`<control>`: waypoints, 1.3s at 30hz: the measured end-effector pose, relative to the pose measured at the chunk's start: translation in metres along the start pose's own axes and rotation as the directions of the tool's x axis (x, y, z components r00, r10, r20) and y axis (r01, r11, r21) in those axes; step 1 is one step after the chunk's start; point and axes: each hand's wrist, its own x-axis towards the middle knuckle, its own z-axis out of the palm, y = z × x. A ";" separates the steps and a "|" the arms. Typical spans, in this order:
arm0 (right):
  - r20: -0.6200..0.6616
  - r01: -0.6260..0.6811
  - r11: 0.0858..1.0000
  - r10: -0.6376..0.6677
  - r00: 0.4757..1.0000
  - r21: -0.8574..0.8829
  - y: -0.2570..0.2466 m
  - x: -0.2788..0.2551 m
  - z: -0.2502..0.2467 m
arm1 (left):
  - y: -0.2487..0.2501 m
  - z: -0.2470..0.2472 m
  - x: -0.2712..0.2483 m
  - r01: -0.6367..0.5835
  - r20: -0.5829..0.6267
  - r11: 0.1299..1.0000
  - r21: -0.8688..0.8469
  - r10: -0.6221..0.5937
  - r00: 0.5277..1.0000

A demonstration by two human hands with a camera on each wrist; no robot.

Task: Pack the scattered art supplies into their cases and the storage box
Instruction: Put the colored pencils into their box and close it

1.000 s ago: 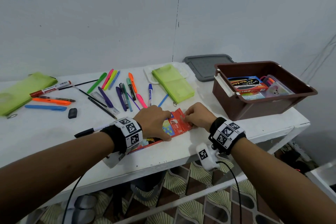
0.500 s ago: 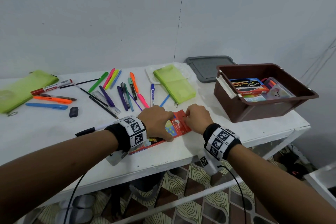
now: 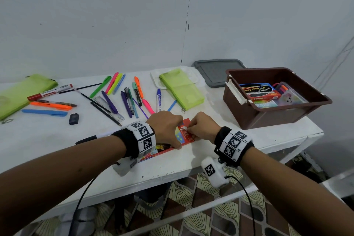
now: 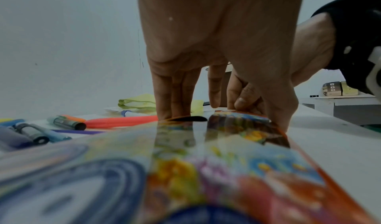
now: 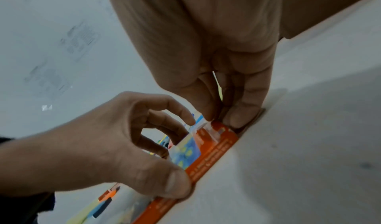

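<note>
A flat red pencil box [image 3: 184, 136] with a colourful picture lies near the table's front edge. My left hand [image 3: 166, 127] holds it down, thumb on its near edge [image 5: 177, 186] and fingers curled over the top [image 4: 177, 97]. My right hand [image 3: 201, 127] pinches the flap at the box's right end [image 5: 218, 118]. Many pens and markers [image 3: 126, 97] lie scattered behind the box. A brown storage box [image 3: 275, 96] stands at the right with packs inside.
Two lime green pouches lie on the table, one at the far left [image 3: 17, 94] and one in the middle [image 3: 182, 90]. A grey lid [image 3: 216, 72] lies behind the brown box. A black eraser [image 3: 73, 118] and a clear ruler [image 3: 107, 106] sit among the pens.
Both hands have stayed on the red pencil box. The right hand has shifted slightly left along the box's end flap.
</note>
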 end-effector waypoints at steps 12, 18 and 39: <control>-0.009 -0.012 0.998 0.012 1.000 -0.055 0.011 -0.002 -0.015 | -0.008 0.003 0.004 -0.046 0.086 0.999 0.018 0.044 0.995; 0.176 0.419 0.824 -0.381 0.908 -0.382 -0.006 -0.011 -0.004 | -0.053 -0.008 -0.017 -0.068 0.151 0.991 -0.118 0.086 0.985; 0.279 0.545 0.602 -0.481 0.831 -0.584 -0.019 -0.015 0.005 | -0.078 -0.012 -0.046 0.139 0.163 0.908 -0.395 -0.079 0.983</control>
